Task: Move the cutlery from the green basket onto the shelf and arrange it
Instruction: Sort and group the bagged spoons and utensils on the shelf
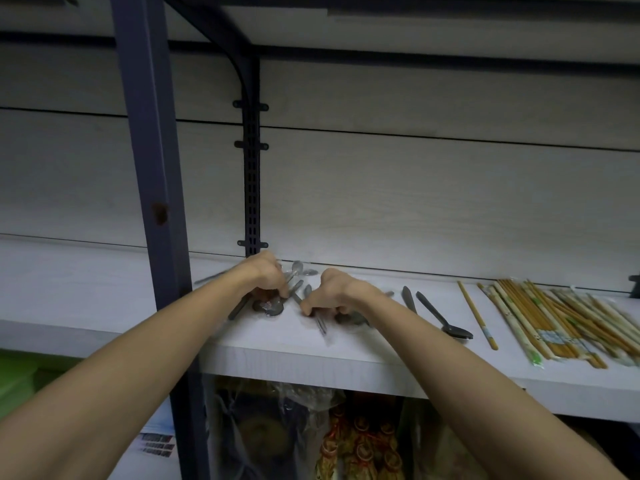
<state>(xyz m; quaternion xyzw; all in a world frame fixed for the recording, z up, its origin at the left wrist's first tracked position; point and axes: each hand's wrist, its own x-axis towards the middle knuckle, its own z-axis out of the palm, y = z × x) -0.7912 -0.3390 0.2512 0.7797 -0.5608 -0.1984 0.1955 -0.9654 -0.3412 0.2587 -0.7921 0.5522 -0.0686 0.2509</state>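
Head view: a blue post point(152, 168) is seen left of the white shelf point(311, 351). Chopsticks point(554, 320) lie far right. Spoons point(273, 303) are gripped by the left hand point(266, 275); a handle point(320, 320) is pinched by the right hand point(332, 289).

- We see the shelf point(294, 348) as a pale board with a matt, faintly wood-grained laminate look.
- The back wall panels point(415, 188) show the same matt, light wood-grain finish.
- The upright post point(152, 161) looks like dark painted metal, smooth, with one rust-coloured chip.
- The slotted bracket rail point(252, 188) is matt black metal.
- The spoons point(446, 323) and other cutlery near the shelf's middle are grey metal with a dull sheen; some sit in clear, crinkled plastic wrap point(298, 268).
- The chopsticks point(561, 323) toward the shelf's right end look like bare bamboo or wood, many in paper or thin plastic sleeves.
- Below the shelf's front edge, glossy transparent plastic bags point(277, 427) catch light.
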